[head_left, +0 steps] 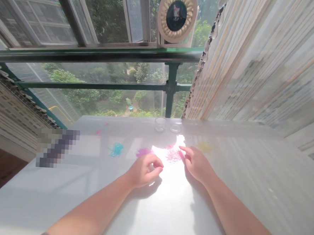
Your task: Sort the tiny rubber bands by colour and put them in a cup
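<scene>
My left hand (147,169) is just above the table, thumb and index fingertip brought together in a pinch. Whatever sits between those tips, if anything, is too small to make out. A heap of thin pink strands (173,155) lies in bright sunlight, right of and beyond that hand. My right hand (196,163) is at the right edge of this heap, index finger stretched out and nothing visibly held. Purple strands (143,151) lie just behind my left hand. Farther left is a turquoise heap (116,149), and a yellow one (205,146) lies beyond my right hand.
A clear round container (160,124) and a shallow clear round dish or lid (175,128) stand at the far edge of the white table (87,205). Small pink bits (98,132) lie at left. A round-faced fan-like object (176,16) stands by the window; curtains (256,67) hang alongside.
</scene>
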`<state>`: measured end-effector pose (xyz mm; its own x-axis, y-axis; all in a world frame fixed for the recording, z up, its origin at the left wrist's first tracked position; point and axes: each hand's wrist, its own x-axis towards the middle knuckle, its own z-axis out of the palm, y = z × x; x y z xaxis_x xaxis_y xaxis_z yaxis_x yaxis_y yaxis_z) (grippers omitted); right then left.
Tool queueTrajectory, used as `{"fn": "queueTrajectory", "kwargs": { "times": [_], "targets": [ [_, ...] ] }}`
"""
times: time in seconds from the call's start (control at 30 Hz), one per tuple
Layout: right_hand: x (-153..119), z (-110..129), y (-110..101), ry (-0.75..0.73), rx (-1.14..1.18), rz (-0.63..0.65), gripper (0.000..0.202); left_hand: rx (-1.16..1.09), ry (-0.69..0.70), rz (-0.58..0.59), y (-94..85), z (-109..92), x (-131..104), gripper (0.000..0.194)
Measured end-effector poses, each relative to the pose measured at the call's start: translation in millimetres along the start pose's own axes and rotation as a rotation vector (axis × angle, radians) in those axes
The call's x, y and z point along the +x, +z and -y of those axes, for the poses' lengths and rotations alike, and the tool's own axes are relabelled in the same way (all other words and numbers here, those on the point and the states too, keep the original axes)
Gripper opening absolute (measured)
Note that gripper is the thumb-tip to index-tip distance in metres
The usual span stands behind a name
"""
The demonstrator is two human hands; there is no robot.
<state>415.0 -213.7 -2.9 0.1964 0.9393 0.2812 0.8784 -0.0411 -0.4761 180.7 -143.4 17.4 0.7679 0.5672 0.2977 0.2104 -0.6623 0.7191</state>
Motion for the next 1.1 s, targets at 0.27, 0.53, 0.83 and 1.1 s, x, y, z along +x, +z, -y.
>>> {"fn": "queueTrajectory", "kwargs": {
  "times": [0.27, 0.53, 0.83, 1.1],
  "targets": [
    [1, -3, 3, -0.041, 0.017, -0.028, 0.044, 0.026, 0.003, -0.018, -2.9, -1, 2, 0.01],
    [5, -7, 2, -0.001, 0.122, -0.126, 0.044, 0.072, 0.033, -0.084, -6.5, 3, 3, 0.01],
    [5, -8, 5, 0.067, 0.189, -0.045, 0.044, 0.195, -0.253, -0.636, -59.5, 41, -14, 0.014],
    [8, -13, 10, 0.113, 0.293, -0.176, 0.037, 0.385, -0.7, -0.951, -145.2, 112, -61, 0.029]
  ]
}}
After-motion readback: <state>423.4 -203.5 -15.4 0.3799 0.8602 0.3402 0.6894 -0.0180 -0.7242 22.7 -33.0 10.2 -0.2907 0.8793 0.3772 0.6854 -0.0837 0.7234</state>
